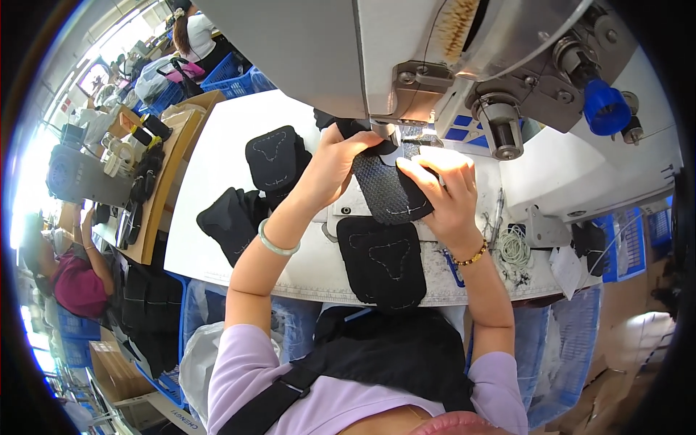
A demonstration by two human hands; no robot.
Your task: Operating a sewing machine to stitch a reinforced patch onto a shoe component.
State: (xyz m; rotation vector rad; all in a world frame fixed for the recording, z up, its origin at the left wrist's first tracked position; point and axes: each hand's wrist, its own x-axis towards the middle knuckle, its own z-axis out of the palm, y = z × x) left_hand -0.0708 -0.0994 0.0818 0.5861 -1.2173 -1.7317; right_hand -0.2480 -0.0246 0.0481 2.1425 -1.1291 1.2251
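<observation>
A black textured fabric piece with light stitch marks near its lower edge lies under the head of a sewing machine. My left hand pinches its upper left part, fingertips close beside the needle area. On the other side, my right hand grips its right edge between thumb and fingers. The needle tip itself is hidden. Just below, near the table's front edge, lies a black fabric panel with a white stitched outline. More black panels are piled left of my left forearm, with darker pieces beside them.
A coil of pale cord, tweezers and thread scraps lie right of my right wrist on the white table. A blue knob juts from the machine. Blue crates stand around; two other people work at the left.
</observation>
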